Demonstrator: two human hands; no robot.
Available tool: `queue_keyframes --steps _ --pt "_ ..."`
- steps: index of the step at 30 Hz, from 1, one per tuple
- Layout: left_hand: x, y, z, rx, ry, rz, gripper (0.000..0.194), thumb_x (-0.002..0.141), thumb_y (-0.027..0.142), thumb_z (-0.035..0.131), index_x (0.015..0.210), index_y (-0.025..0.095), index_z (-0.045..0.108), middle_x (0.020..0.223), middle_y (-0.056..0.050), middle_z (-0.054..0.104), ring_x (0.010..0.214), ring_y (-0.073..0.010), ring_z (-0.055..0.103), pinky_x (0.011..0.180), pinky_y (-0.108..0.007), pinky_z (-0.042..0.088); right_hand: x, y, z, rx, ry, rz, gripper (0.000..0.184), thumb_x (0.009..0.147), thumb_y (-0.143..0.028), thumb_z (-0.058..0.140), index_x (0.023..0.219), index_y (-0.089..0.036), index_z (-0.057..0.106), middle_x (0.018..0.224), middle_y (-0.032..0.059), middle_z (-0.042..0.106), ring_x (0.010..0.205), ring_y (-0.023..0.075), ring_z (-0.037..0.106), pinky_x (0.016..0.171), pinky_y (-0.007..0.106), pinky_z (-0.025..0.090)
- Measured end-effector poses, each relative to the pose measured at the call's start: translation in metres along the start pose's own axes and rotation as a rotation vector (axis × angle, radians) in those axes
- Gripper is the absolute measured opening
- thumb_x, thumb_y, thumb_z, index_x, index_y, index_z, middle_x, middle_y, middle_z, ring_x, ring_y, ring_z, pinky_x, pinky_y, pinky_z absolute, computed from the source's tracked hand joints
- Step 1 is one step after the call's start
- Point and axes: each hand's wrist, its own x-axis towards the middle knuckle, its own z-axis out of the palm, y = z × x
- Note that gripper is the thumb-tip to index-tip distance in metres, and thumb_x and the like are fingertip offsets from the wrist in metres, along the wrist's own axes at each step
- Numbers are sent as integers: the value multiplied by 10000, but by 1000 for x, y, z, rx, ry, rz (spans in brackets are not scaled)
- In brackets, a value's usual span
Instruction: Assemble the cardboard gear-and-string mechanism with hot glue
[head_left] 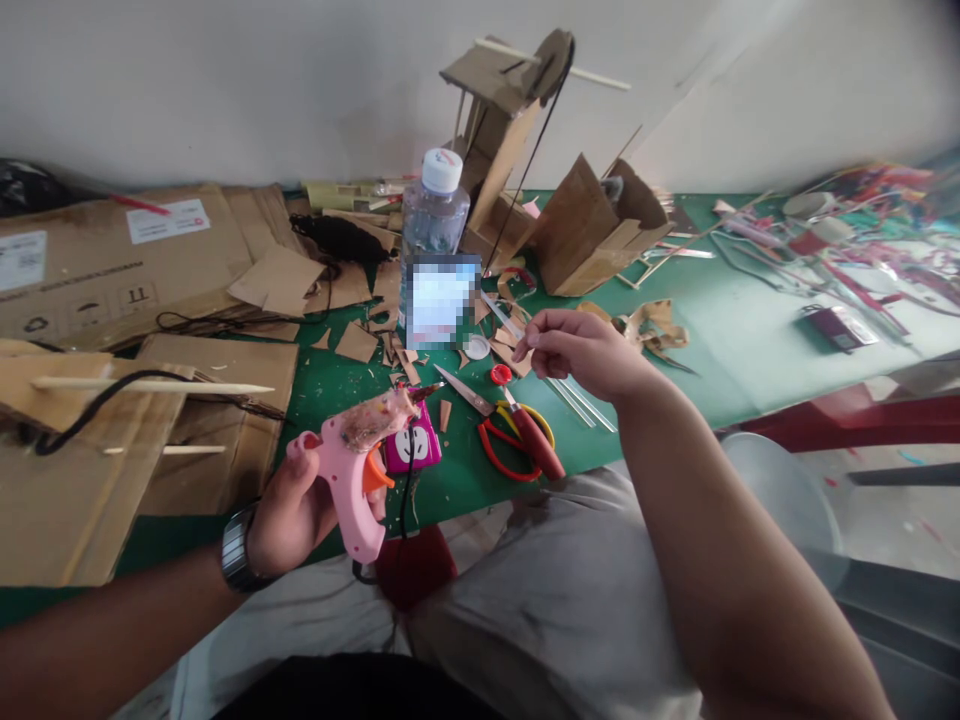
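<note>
My left hand (pixel 289 515) is wrapped round the handle of a pink hot glue gun (pixel 349 500) with an orange trigger. Its nozzle points up and to the right, above a magenta box with a smiley face (pixel 424 447). Over the table, my right hand (pixel 574 350) pinches a thin translucent glue stick (pixel 501 314) between thumb and fingers. Below that hand lie scissors (pixel 480 403) with red and yellow handles, a red-handled tool (pixel 534 438) and a small red cap (pixel 501 375). More clear glue sticks (pixel 581 402) rest on the green table just beneath it.
A capped plastic bottle (pixel 435 215) stands behind a blurred screen (pixel 441 305). Cardboard scraps (pixel 356 342) litter the table (pixel 330 385). Behind stands a cardboard structure (pixel 506 140) with a wheel and cord; an open cardboard box (pixel 600 235) is beside it. Flat cardboard (pixel 225 350) fills the left.
</note>
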Motion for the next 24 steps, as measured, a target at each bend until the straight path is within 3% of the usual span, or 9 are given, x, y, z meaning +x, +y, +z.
queue_keyframes --steps 4,9,15,19,24 --pt "0 -1 -2 4 -77 31 533 875 662 804 1156 209 811 836 -72 798 682 -230 763 617 -310 637 1 3 -3 6 25 -12 211 744 -291 819 748 -187 635 768 57 744 535 108 584 454 235 283" --pt "-1 -1 -7 10 -98 -4 529 886 670 782 1101 186 777 860 -84 786 712 -254 758 625 -338 624 1 3 1 -95 84 -22 181 730 -304 809 735 -178 678 613 -1 604 553 95 505 502 234 331" --pt "-2 0 -6 9 -77 8 530 884 660 790 1167 212 775 885 -75 789 704 -243 753 627 -339 633 1 2 4 -222 83 -19 271 699 -336 873 865 -182 725 808 45 728 709 151 634 578 257 463" --pt "-2 -1 -5 0 -88 24 518 898 653 778 1180 218 778 874 -73 784 700 -241 753 612 -331 632 2 7 2 -157 79 -51 398 594 -271 935 926 -198 730 905 39 755 821 180 693 753 319 591" --pt "-2 -1 -9 16 -75 -20 564 879 684 779 1131 180 774 872 -92 781 715 -255 750 641 -345 626 1 9 1 -203 63 -88 360 624 -301 922 933 -202 765 845 27 733 796 179 667 795 344 588"
